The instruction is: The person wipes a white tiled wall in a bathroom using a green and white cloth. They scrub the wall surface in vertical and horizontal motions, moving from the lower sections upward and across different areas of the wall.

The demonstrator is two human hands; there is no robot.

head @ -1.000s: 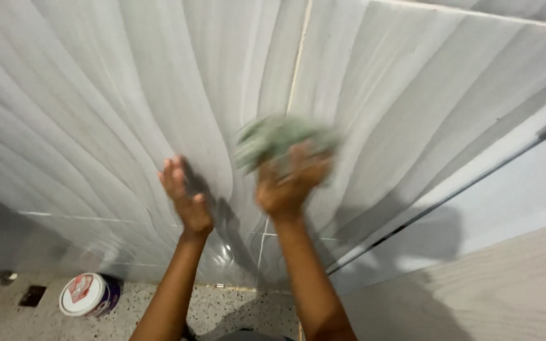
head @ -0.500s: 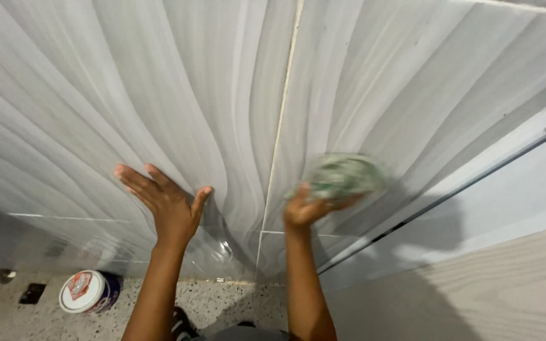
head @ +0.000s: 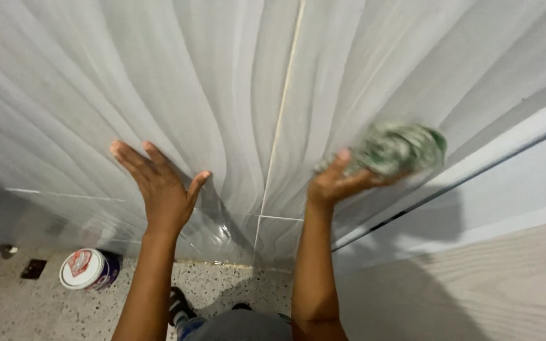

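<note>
A grey wall of large streaked tiles [head: 222, 82] fills most of the head view. My left hand [head: 159, 189] lies flat against it with fingers spread and holds nothing. My right hand [head: 342, 180] grips a crumpled green and white cloth [head: 399, 148] and presses it to the tile right of the vertical grout line [head: 282, 113]. The cloth is blurred by motion.
A white trim strip with a dark gap [head: 475, 170] runs diagonally at the right, next to a pale wood-grain panel [head: 488, 284]. On the speckled floor [head: 241, 284] below stands a round tub with a white lid [head: 86, 268]. My shoes show near the bottom edge.
My right hand with the cloth has swept down and to the right across the tile. My left hand has opened flat and shifted left on the wall.
</note>
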